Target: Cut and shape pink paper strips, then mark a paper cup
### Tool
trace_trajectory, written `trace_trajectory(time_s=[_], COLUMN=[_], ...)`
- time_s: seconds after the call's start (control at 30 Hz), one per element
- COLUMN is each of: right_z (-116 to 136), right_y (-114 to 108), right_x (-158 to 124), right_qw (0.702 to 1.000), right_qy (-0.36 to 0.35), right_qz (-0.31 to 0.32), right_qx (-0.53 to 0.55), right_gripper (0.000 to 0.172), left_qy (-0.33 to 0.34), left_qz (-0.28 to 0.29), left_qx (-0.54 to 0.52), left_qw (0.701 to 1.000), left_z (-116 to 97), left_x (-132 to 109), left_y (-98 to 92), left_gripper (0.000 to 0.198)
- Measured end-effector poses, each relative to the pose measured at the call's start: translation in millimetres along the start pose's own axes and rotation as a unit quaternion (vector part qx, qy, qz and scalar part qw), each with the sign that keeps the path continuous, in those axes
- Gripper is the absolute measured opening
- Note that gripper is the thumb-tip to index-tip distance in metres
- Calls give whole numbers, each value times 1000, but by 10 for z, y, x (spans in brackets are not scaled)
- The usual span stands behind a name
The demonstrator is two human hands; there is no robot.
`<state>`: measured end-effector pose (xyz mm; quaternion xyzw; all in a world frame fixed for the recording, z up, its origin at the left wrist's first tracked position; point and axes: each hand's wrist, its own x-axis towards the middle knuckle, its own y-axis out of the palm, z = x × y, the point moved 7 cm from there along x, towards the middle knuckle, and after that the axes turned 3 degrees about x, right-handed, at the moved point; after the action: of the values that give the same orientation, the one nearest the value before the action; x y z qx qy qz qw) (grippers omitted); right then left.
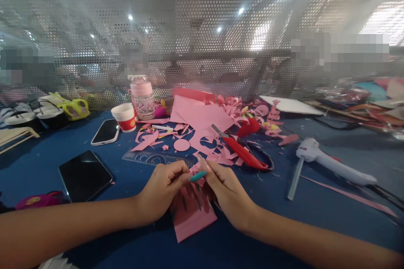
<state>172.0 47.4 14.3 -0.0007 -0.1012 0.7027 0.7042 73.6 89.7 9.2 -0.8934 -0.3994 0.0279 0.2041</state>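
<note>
My left hand (167, 189) and my right hand (232, 195) meet in the middle, thumbs close together. Both are closed on a pink paper piece (191, 220), whose flat lower part shows below the fingers. A small bit of pink paper shows between the fingertips; the fingers partly hide it. Long nails stand out, a teal one on my left thumb. Just beyond the hands lie a clear plastic ruler (154, 158), a pink paper circle (182, 145) and red-handled scissors (243, 151).
Pink paper scraps (202, 138) and larger sheets (202, 113) cover the centre back. To the right lies a glue gun (337, 162) with a cable. On the left are a phone (106, 131), a black tablet-like device (84, 175), paper cups (125, 117) and a pink bottle (142, 98).
</note>
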Motion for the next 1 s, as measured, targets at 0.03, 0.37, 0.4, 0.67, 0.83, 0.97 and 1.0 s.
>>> trace_trajectory(time_s=[0.03,0.37,0.4,0.67,0.83,0.97,1.0], right_z=[-6,175,184,145,142,156,153], right_y=[11,-35,-37,36,29,25,28], right_x=[-6,-29,-26,-17,-23,-26,-26], right_qw=[1000,979,976,977,971,967,967], right_qy=[1,-94,-99,-90,-83,-96,-96], right_qz=[3,-13,-15,16,-1,-10,-8], right_qx=[-3,-183,-195,-194,-226,-235,-236], right_gripper=[34,29,30,27,29,28,27], left_qy=[-2,29,28,79,76,87,83], left_qz=[1,34,33,48,16,-13,-11], left_qx=[2,12,7,2,61,115,117], left_qw=[1000,999,999,996,995,989,990], left_z=[0,-103,-106,-169,-164,-174,-167], left_x=[3,-16,-18,-26,-30,-29,-29], left_y=[2,51,50,64,12,-26,-24], left_gripper=[33,37,37,27,32,35,36])
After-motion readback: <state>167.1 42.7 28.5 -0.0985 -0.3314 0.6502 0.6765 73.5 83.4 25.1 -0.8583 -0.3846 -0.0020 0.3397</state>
